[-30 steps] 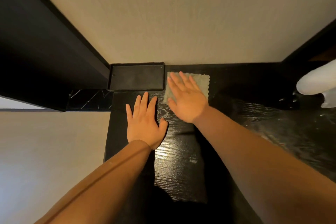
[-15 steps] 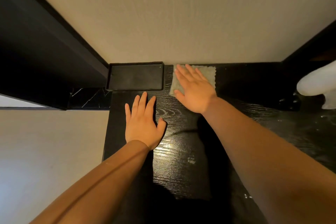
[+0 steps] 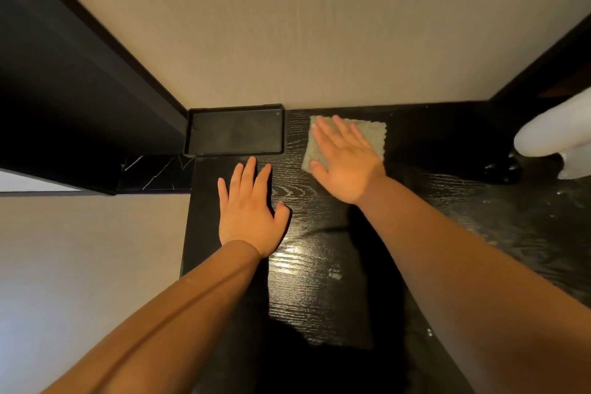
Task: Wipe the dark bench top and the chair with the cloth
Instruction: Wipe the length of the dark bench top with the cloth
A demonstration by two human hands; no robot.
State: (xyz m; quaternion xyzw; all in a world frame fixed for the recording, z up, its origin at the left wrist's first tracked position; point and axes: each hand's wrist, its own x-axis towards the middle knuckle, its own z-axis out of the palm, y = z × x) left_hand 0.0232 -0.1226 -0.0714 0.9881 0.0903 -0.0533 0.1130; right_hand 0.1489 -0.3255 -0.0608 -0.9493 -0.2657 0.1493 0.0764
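The dark wood-grain bench top [image 3: 319,281] runs away from me to a beige wall. A pale green cloth [image 3: 372,134] lies flat on it close to the wall. My right hand [image 3: 343,163] presses flat on the cloth with fingers spread and covers most of it. My left hand [image 3: 251,211] rests flat and open on the bare bench top, to the left of the cloth and nearer to me. No chair is in view.
A shallow black tray [image 3: 235,130] sits in the back left corner against the wall. A white object [image 3: 556,134] stands at the right edge on the bench. A dark panel [image 3: 64,89] rises on the left. The bench's left edge drops to a pale floor.
My right hand slid the cloth away from me toward the wall and a little to the right. My left hand stayed flat in nearly the same spot.
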